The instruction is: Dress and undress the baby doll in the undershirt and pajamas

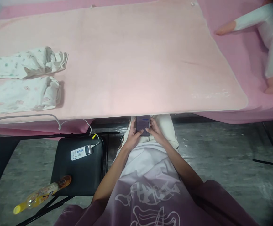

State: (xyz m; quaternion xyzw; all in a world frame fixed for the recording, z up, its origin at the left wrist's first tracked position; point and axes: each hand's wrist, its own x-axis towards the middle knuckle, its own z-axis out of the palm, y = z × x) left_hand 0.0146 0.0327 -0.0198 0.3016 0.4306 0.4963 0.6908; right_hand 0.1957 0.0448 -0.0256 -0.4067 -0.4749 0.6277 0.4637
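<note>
A smartphone [142, 124] with its screen lit is held upright over my lap, just below the table's near edge. My left hand [134, 135] grips its left side, with the thumb on the lower screen. My right hand [155, 130] wraps the right side, its thumb also over the glass. The screen's text is too small to read. Pale trousers [165, 125] show beneath the hands.
A pink mat [136, 62] covers the table, with two folded printed cloths [28, 62] at its left. A doll's arm [251, 20] lies at the right. On a black stool [84, 175] sit a power bank [81, 153] with a cable and a drink bottle [44, 193].
</note>
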